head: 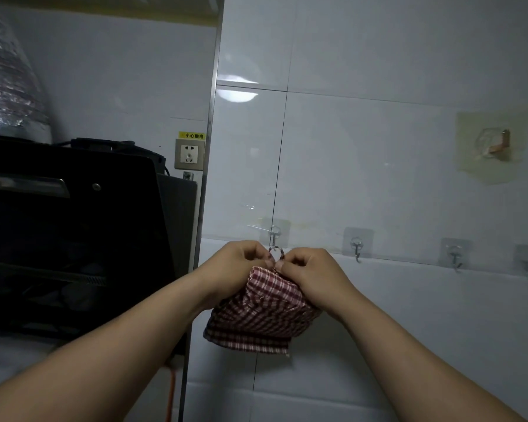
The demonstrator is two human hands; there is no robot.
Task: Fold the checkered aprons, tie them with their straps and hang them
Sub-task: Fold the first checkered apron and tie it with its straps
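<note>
With the left hand [238, 263] and right hand [310, 274] pinching the strap loop [276, 254] of the folded red-and-white checkered apron bundle [261, 312] just below the leftmost metal wall hook [275, 236], premature release would probably drop it.

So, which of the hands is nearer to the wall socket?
The left. The left hand holds the folded checkered apron just below and right of the wall socket; the right hand grips the apron's other side, farther right.
</note>
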